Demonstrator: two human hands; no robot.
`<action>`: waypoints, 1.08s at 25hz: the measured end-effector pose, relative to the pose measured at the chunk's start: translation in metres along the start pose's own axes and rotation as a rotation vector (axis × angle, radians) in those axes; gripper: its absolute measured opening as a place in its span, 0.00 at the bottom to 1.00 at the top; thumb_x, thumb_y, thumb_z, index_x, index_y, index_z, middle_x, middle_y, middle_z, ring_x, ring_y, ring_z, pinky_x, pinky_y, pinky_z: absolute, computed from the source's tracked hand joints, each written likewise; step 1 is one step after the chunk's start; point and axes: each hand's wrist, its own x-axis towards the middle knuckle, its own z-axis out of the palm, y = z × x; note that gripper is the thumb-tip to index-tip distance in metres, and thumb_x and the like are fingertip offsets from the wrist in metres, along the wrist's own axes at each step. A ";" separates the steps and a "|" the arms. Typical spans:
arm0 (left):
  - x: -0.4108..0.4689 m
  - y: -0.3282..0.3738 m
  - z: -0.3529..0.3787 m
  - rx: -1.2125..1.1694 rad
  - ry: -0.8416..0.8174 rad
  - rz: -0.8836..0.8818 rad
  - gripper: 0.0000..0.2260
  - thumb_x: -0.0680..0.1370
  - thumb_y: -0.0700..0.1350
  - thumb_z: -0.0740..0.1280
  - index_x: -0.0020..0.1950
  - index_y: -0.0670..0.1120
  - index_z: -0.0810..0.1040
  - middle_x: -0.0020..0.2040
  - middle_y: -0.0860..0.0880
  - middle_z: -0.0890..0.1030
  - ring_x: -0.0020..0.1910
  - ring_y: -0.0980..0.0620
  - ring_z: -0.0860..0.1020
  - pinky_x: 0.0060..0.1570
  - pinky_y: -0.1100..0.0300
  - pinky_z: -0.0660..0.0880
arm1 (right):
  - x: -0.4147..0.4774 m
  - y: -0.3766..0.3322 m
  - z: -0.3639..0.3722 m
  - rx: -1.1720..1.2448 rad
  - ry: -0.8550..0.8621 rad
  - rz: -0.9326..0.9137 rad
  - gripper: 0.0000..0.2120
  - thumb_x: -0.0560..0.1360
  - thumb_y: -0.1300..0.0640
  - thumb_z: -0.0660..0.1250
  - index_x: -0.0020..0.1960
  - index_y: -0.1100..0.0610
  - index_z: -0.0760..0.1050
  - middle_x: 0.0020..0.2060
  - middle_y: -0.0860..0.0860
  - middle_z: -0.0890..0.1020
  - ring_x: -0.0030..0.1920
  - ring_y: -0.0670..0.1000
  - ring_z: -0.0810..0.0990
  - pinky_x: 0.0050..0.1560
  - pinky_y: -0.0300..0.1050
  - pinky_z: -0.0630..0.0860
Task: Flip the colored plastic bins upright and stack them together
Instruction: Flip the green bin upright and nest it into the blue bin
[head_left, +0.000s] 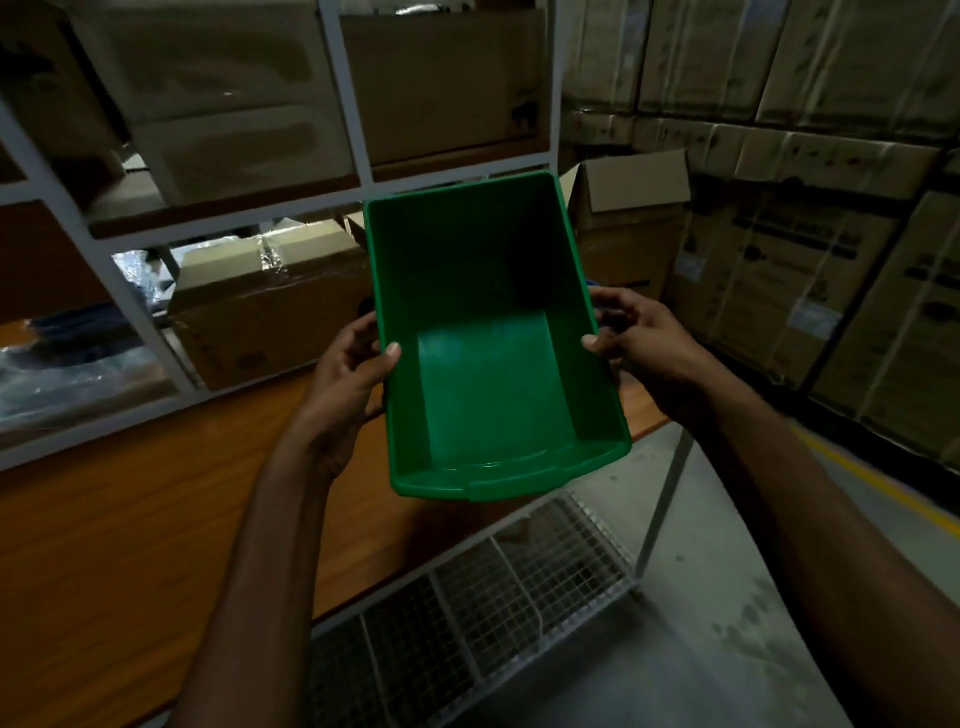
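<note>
The fingers of both hands were hidden behind the walls of the green bin (493, 364), and the room was dim. The left hand (353, 374) clamped the bin's left wall, thumb over the rim; the right hand (636, 338) clamped the right wall likewise. Between them, the bin was held open-side up above the wooden worktop (130, 519).

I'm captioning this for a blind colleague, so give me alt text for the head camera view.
Two bare hands hold an empty green plastic bin open side up, the left hand and right hand gripping its long sides, above a wooden tabletop. Behind it, a white shelf frame holds cardboard boxes.
</note>
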 end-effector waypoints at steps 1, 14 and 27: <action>0.016 0.003 0.010 -0.013 -0.016 -0.001 0.22 0.80 0.40 0.68 0.73 0.56 0.73 0.67 0.52 0.79 0.67 0.50 0.77 0.62 0.40 0.75 | 0.018 -0.004 -0.009 0.006 0.003 -0.006 0.24 0.79 0.74 0.62 0.70 0.53 0.74 0.57 0.50 0.82 0.56 0.48 0.81 0.55 0.50 0.80; 0.172 0.045 0.142 -0.021 0.236 -0.009 0.14 0.82 0.37 0.65 0.66 0.47 0.77 0.51 0.52 0.84 0.42 0.59 0.83 0.44 0.62 0.81 | 0.234 -0.045 -0.107 0.104 -0.124 0.019 0.19 0.80 0.73 0.59 0.64 0.58 0.77 0.61 0.55 0.82 0.66 0.53 0.79 0.68 0.49 0.75; 0.249 0.025 0.210 -0.022 0.470 -0.164 0.12 0.83 0.42 0.64 0.66 0.49 0.79 0.58 0.46 0.83 0.51 0.50 0.82 0.55 0.49 0.79 | 0.362 0.001 -0.151 0.041 -0.354 0.206 0.21 0.82 0.68 0.56 0.71 0.57 0.75 0.66 0.53 0.79 0.53 0.49 0.77 0.45 0.41 0.74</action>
